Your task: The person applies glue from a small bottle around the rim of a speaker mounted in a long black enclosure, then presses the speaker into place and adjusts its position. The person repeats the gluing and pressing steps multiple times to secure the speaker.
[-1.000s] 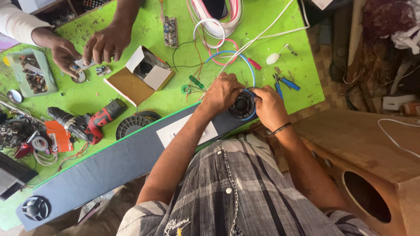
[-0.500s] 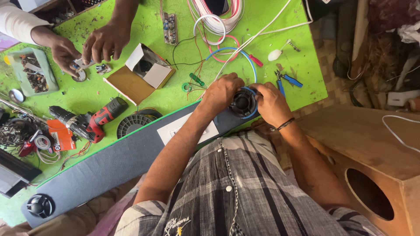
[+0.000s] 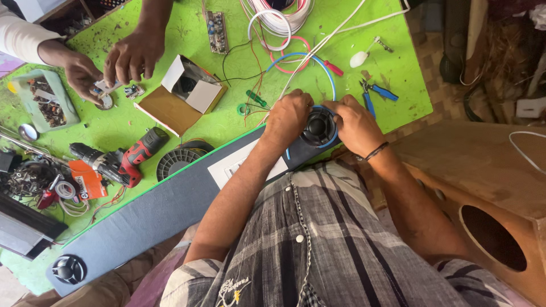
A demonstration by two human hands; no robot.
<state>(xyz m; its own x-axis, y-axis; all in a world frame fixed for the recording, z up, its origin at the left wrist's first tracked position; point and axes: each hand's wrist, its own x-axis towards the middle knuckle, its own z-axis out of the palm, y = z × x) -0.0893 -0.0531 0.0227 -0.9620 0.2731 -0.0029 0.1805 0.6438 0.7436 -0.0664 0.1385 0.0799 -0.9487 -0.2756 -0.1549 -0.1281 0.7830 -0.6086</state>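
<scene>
Between both hands' fingers (image 3: 327,111): black speaker (image 3: 318,126)

Glossy black plastic small round speaker (image 3: 318,126) between bare left hand (image 3: 289,116) and right hand (image 3: 355,122), matt dark grey long panel (image 3: 153,213), scuffed matt green tabletop (image 3: 392,74), raw pale wooden speaker cabinet (image 3: 483,187), brown cardboard box (image 3: 179,96), woven checked cloth shirt (image 3: 330,244), red and black plastic drill (image 3: 122,159).
</scene>
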